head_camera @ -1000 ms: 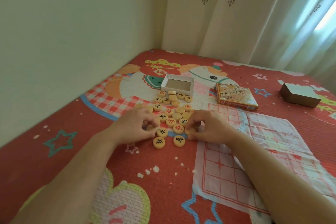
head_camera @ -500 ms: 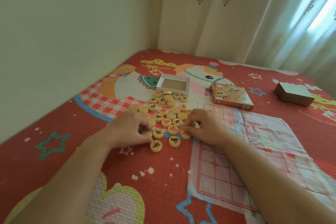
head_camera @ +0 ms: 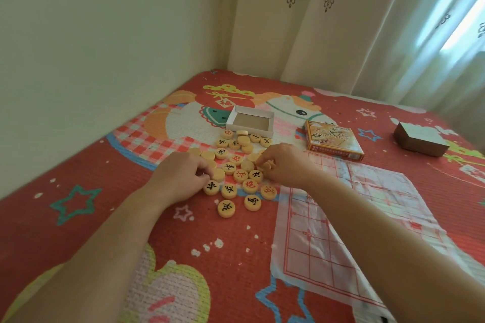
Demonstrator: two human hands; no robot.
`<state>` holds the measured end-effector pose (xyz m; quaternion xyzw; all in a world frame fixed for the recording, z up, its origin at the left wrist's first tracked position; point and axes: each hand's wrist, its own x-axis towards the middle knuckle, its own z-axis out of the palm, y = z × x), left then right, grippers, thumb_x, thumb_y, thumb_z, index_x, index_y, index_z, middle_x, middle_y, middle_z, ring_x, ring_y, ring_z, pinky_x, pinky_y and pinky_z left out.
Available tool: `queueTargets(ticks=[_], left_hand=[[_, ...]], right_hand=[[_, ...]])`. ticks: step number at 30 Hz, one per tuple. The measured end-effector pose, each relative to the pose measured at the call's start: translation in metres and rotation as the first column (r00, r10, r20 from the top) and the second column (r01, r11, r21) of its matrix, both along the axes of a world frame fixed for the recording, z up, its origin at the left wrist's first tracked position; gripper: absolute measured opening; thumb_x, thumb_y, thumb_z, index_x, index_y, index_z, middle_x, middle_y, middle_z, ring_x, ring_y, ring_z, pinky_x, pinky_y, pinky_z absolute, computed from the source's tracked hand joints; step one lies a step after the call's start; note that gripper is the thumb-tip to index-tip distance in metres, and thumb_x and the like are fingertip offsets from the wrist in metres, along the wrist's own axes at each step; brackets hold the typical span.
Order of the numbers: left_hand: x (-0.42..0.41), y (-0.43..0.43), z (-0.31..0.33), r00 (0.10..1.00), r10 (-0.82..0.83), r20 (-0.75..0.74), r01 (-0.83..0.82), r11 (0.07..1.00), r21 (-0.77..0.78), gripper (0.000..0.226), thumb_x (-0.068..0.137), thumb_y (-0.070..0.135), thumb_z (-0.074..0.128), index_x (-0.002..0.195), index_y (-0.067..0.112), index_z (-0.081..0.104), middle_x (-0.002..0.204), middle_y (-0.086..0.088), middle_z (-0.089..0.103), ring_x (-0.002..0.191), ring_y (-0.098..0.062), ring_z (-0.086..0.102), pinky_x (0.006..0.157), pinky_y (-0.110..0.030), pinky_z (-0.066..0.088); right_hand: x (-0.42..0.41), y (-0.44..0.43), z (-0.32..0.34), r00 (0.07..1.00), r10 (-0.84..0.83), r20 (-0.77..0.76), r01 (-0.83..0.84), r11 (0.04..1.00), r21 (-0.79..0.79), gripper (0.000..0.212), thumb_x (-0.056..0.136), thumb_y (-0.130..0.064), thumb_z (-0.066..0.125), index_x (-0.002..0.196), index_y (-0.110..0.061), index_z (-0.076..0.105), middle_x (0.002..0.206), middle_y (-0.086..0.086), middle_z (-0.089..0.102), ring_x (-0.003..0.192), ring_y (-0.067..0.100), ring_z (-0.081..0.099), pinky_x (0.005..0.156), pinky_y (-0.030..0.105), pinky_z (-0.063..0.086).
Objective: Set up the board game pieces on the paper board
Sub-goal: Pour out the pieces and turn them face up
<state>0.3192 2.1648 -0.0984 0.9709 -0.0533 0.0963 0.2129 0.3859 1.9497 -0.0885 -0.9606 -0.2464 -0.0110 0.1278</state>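
One disc pinched by R hand, L hand curled over disc pile

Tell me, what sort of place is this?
Probably a bedroom at home: the xiangqi pieces lie on a quilted cartoon bedspread against a wall, with curtains over a bright window behind.

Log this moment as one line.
left hand: fingers on pile | right hand: pinching piece | paper board: no pieces yet
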Motion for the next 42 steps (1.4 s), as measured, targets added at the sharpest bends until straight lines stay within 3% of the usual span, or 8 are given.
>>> queueTargets(ticks=[7,10,14,17,22,30,38,42], left_hand=[[0.01,-0.011,-0.009,0.993,-0.08,0.088,0.077,0.996,0.038,0.021,0.085,0.032,0.06,0.099,0.019,0.07,0.092,0.007,0.054,0.097,-0.014,0.049,0.074,-0.024,0.032],[0.013,-0.016,-0.009,0.994,-0.063,0.092,0.058,0.997,0.06,0.021,0.084,0.03,0.059,0.099,0.02,0.071,0.098,0.006,0.058,0.103,-0.015,0.047,0.074,-0.025,0.032],[0.014,-0.024,-0.007,0.994,0.0,0.106,-0.011,0.994,0.105,0.024,0.083,0.034,0.058,0.101,0.025,0.071,0.104,0.005,0.062,0.106,-0.017,0.048,0.077,-0.025,0.037],[0.014,-0.027,-0.007,0.984,0.035,0.177,-0.056,0.992,0.115,0.025,0.083,0.034,0.056,0.097,0.021,0.072,0.095,0.001,0.067,0.096,-0.018,0.052,0.074,-0.028,0.041],[0.015,-0.021,-0.01,0.975,0.049,0.216,-0.056,0.998,0.025,0.029,0.09,0.023,0.048,0.113,0.021,0.066,0.093,-0.005,0.066,0.092,-0.02,0.054,0.067,-0.027,0.036],[0.017,-0.01,-0.01,0.984,0.124,0.128,-0.124,0.992,-0.007,0.022,0.085,0.016,0.056,0.099,0.019,0.073,0.106,-0.003,0.059,0.11,-0.021,0.045,0.082,-0.03,0.041],[0.021,0.013,-0.004,0.965,0.223,0.136,-0.207,0.97,-0.123,0.018,0.081,0.016,0.064,0.097,0.015,0.072,0.098,-0.003,0.064,0.098,-0.02,0.053,0.073,-0.028,0.04],[0.017,0.031,0.001,0.975,0.217,0.045,-0.203,0.955,-0.215,0.013,0.077,0.021,0.072,0.089,0.015,0.073,0.089,0.001,0.065,0.078,-0.011,0.051,0.068,-0.023,0.036]], right_hand=[[0.003,0.003,-0.001,0.995,-0.068,-0.078,0.081,0.981,0.176,0.016,0.086,-0.017,0.059,0.098,-0.016,0.069,0.084,-0.008,0.059,0.066,0.0,0.05,0.06,0.017,0.038],[0.005,0.002,0.0,0.996,-0.063,-0.06,0.074,0.978,0.195,0.019,0.088,-0.013,0.055,0.1,-0.014,0.069,0.096,0.001,0.067,0.076,0.01,0.055,0.067,0.023,0.043],[0.007,0.003,0.0,0.997,-0.077,-0.021,0.079,0.988,0.13,0.019,0.087,-0.015,0.056,0.097,-0.017,0.072,0.088,-0.003,0.064,0.069,0.003,0.051,0.059,0.017,0.036],[0.01,0.008,0.003,0.997,-0.067,0.048,0.062,0.994,0.085,0.016,0.084,-0.018,0.062,0.094,-0.02,0.074,0.1,-0.003,0.064,0.09,0.01,0.054,0.063,0.019,0.035],[0.012,0.02,0.006,1.0,0.026,0.002,-0.026,0.987,0.157,0.019,0.083,-0.012,0.061,0.098,-0.019,0.072,0.1,-0.004,0.065,0.071,-0.003,0.045,0.071,0.019,0.035],[0.007,0.03,0.006,0.997,0.082,-0.015,-0.081,0.997,0.008,0.021,0.085,-0.024,0.062,0.102,-0.021,0.072,0.107,-0.005,0.067,0.089,0.01,0.054,0.079,0.027,0.045],[0.003,0.029,0.001,1.0,0.018,-0.017,-0.017,0.998,0.066,0.021,0.082,-0.021,0.062,0.101,-0.021,0.07,0.107,-0.004,0.066,0.096,0.012,0.057,0.077,0.023,0.042],[0.004,0.032,-0.001,1.0,-0.011,-0.008,0.012,0.986,0.164,0.016,0.087,-0.021,0.06,0.098,-0.016,0.069,0.099,-0.001,0.068,0.083,0.01,0.053,0.071,0.022,0.039]])
